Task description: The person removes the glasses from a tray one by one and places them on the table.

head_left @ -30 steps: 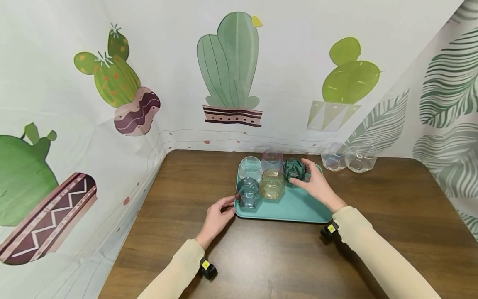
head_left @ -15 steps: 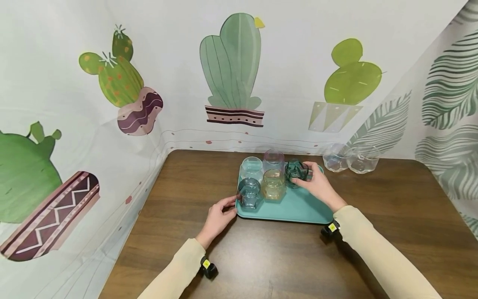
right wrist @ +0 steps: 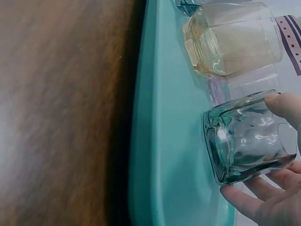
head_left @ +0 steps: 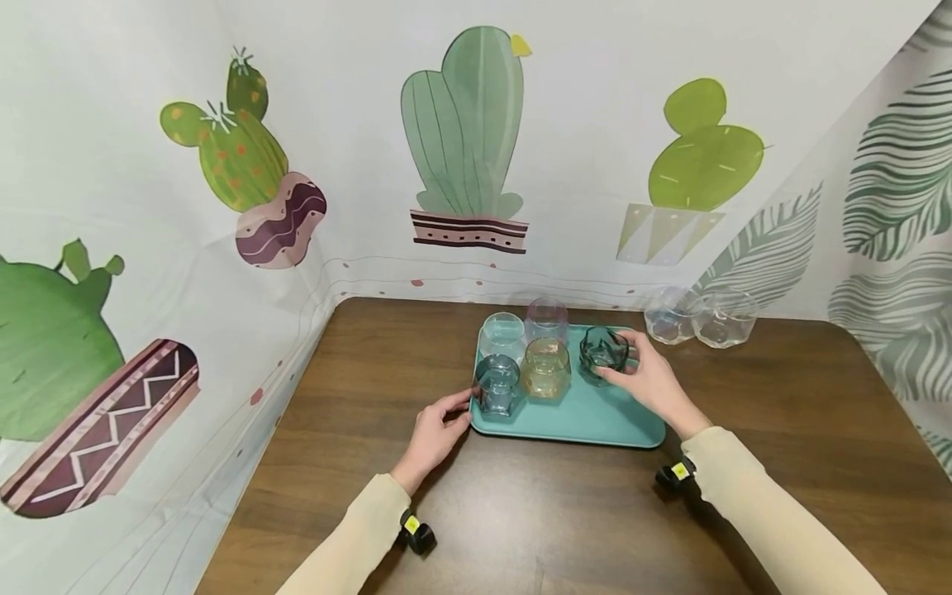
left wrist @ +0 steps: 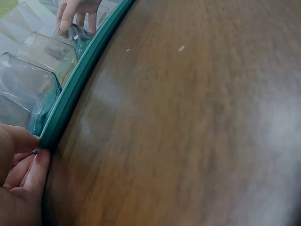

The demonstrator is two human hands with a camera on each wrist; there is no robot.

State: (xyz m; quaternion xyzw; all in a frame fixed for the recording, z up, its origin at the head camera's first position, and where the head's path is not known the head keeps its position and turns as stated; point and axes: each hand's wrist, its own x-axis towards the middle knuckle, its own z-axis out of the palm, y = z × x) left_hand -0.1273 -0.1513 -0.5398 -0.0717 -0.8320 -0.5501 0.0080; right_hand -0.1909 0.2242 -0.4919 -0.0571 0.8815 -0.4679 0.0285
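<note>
The dark green glass (head_left: 604, 354), right of centre in the head view, had shifted rightward, widening its gap from the amber glass (head_left: 546, 373) — repositioning appeared underway. Right hand (head_left: 656, 382): fingers clamped on it. Left hand (head_left: 435, 431): fingers pinched the tray (head_left: 576, 423).

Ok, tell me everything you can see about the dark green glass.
The dark green glass is see-through and looks like real glass, with uneven, faceted sides, a thick-looking base and an open mouth facing up. Nothing shows inside it. The right hand grips it by the sides, with the thumb near the rim. It is slightly tilted over the right part of the teal tray, apart from the yellow glass. I can't tell whether its base touches the tray.
</note>
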